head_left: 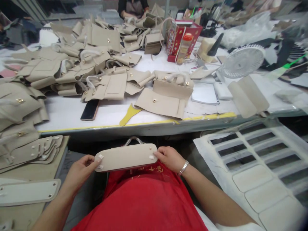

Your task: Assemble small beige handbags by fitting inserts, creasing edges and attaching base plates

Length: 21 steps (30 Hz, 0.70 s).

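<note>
A long beige bag panel (127, 157) with rounded ends is held level above my lap, over the red apron (139, 202). It has small metal studs and white tabs near its ends, and a clear-wrapped handle (132, 140) shows behind its top edge. My left hand (83, 168) pinches the left end between thumb and fingers. At the right end, my right hand (169, 157) grips the edge in the same way. The fingers behind the panel are partly hidden.
Beige bag parts (101, 38) are heaped across the white table (62, 112). Near its edge lie a phone (89, 110) and a yellow tool (130, 114). A fan (243, 61) stands right. Panels (26, 192) lie at left; a slatted rack (240, 144) is right. Another person (133, 8) sits opposite.
</note>
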### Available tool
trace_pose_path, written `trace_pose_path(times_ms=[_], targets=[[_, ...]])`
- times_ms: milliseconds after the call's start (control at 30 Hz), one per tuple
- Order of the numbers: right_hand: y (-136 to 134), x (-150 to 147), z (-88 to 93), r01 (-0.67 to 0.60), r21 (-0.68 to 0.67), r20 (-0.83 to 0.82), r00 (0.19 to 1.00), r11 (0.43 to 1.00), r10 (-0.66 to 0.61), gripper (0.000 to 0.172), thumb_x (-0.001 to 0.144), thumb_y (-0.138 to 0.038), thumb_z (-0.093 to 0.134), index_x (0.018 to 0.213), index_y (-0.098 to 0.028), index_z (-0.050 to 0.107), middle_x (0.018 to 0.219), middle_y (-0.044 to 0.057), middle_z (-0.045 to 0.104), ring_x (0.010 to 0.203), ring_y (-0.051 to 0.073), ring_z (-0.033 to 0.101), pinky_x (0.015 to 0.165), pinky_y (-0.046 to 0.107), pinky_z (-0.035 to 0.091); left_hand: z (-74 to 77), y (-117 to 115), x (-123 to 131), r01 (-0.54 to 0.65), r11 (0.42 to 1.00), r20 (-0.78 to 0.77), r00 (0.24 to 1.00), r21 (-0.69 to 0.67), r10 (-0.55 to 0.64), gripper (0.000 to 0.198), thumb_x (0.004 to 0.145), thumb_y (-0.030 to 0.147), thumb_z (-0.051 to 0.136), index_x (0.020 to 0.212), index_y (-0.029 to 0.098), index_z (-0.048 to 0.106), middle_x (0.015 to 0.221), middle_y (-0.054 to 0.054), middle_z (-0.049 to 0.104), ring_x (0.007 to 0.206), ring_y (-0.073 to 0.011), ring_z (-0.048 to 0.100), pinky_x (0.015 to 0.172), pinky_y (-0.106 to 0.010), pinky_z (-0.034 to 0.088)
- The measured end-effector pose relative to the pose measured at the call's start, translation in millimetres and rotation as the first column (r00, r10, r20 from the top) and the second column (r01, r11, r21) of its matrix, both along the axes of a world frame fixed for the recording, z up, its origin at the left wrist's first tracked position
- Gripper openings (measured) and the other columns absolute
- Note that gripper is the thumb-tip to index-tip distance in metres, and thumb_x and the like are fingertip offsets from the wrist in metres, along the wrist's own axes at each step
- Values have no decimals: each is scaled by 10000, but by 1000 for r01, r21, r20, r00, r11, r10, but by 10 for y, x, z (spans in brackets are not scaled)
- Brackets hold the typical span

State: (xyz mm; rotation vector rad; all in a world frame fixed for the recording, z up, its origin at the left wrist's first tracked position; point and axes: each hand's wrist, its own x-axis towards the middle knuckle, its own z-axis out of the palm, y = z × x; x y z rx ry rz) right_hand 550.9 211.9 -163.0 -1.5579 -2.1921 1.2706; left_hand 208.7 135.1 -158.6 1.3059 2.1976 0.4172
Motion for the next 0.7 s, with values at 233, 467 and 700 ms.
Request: trace_pose_path(times_ms=[233, 467, 700], targets=[[6, -10, -43, 30, 16, 8, 1000, 999, -31, 374, 824, -412, 471, 560, -161, 554, 524, -15, 503, 503, 85, 388, 486, 226, 212, 106, 328, 840, 610, 741, -305, 789, 282, -534, 693, 664, 554, 609, 1251, 232, 432, 1242, -115, 498, 1149, -278, 447, 989, -404, 341], [49, 27, -50, 53, -17, 17, 998, 998, -52, 325, 781, -409, 541, 579, -160, 597, 500, -19, 524, 480, 79, 389, 488, 226, 227, -76, 667, 1602, 808, 578, -205, 589, 114, -782, 868, 511, 520, 740, 1238, 145, 450, 1199, -191, 520, 1088, -347, 487, 936, -471, 368], [29, 60, -151, 89, -92, -26, 995, 992, -92, 361, 763, -443, 543, 559, -147, 580, 497, -22, 519, 468, 71, 396, 465, 215, 230, -20, 664, 1613, 848, 526, -274, 523, 69, -807, 816, 575, 494, 710, 1234, 95, 442, 1193, -204, 521, 1081, -322, 502, 940, -429, 390]])
